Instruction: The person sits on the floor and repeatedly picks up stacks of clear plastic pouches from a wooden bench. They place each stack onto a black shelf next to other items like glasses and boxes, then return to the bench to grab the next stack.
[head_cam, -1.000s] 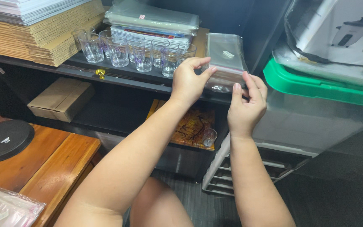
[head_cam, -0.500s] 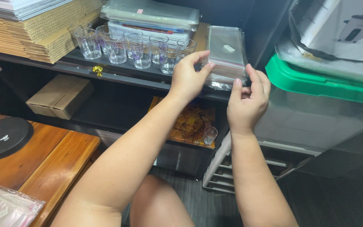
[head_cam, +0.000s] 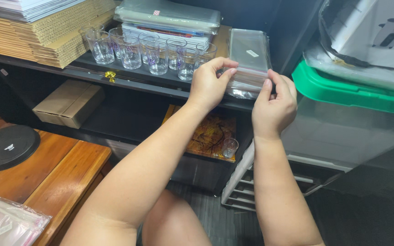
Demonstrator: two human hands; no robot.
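A stack of clear plastic bags (head_cam: pixel 250 54) lies at the right end of a dark shelf (head_cam: pixel 128 82). My left hand (head_cam: pixel 208 86) pinches the stack's near left corner with thumb and fingers. My right hand (head_cam: pixel 274 107) pinches the near right edge of the same stack. Both arms reach up from the bottom of the view. Just left of my left hand stand several clear drinking glasses (head_cam: pixel 153 52) in rows.
Corrugated cardboard sheets (head_cam: pixel 42 34) and more wrapped packs (head_cam: pixel 167 20) sit on the shelf. A brown box (head_cam: pixel 67 104), a patterned board (head_cam: pixel 210 134) and a small glass (head_cam: pixel 229 147) lie below. A green-lidded clear bin (head_cam: pixel 352 114) stands right. Wooden table (head_cam: pixel 46 177) with bags (head_cam: pixel 5 223) at left.
Both hands have closed in slightly on the near edge of the bag stack. The view has shifted a little; nothing else moved.
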